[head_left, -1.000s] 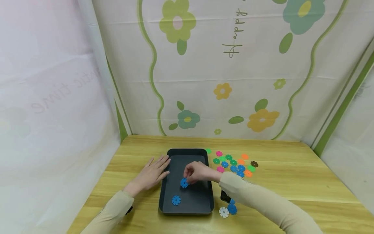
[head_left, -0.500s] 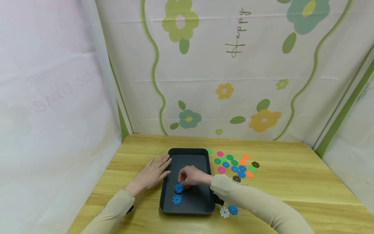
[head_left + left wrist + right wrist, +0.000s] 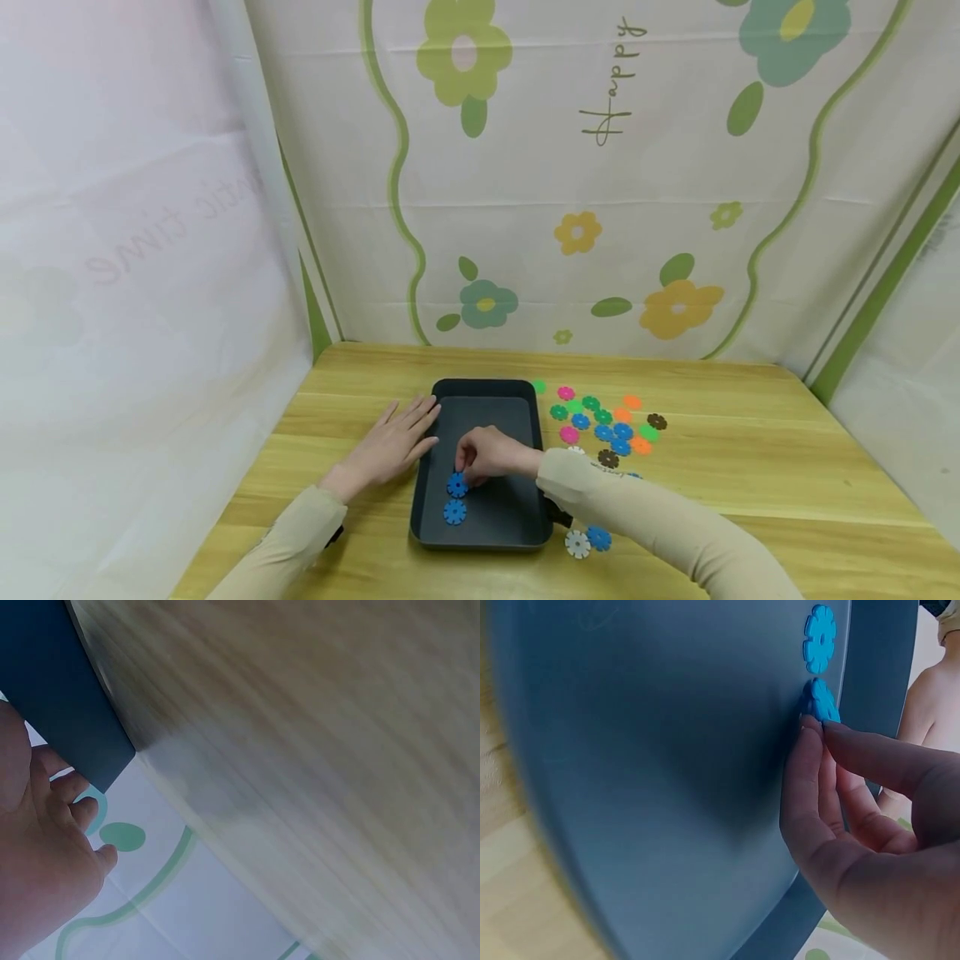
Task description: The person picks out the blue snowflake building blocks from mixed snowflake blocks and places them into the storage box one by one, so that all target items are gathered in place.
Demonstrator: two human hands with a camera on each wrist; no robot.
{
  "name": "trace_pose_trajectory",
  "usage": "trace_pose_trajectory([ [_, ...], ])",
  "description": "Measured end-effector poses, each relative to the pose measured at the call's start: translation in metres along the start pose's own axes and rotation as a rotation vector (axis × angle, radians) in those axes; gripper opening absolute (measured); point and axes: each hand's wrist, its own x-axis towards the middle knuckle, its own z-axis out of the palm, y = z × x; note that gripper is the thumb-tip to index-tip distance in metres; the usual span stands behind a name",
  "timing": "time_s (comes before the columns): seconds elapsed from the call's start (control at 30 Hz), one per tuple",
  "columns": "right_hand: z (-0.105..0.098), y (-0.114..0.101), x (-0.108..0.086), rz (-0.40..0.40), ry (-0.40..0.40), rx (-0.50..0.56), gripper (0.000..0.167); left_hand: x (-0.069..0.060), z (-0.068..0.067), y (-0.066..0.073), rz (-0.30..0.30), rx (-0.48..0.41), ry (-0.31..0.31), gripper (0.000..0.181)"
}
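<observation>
Pinching a blue disc point(image 3: 823, 703) by its rim between thumb and fingertip of the right hand point(image 3: 487, 454), at about 1 o'clock on the disc as seen from the head. Holding it inside the dark tray point(image 3: 510, 518), toward 8 o'clock from the tray's centre. Resting the left hand point(image 3: 390, 442) at the tray's edge near 10 o'clock, fingers straight and spread, gripping nothing.

Judging by the look, probably light, thin and stiff, hardly fragile, perhaps a little slippery on the smooth faces. Best to take hold at the notched edge, thumb and fingertip on opposite faces.

Looks bright blue, round and flat, slotted all around like petals, with a small hole in the middle; seems tilted in the right wrist view. Note a second blue disc point(image 3: 454, 512) of like form, just beside at 6 o'clock; cannot tell contact from a narrow gap.
</observation>
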Motion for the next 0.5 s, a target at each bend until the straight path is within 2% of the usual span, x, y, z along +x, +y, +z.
trace_pose_trajectory([
  [0.5, 0.002, -0.0076, -0.0039, -0.003, 0.01, -0.041, 0.005, 0.0004, 0.0006, -0.0005, -0.001, 0.007, 0.001, 0.062],
])
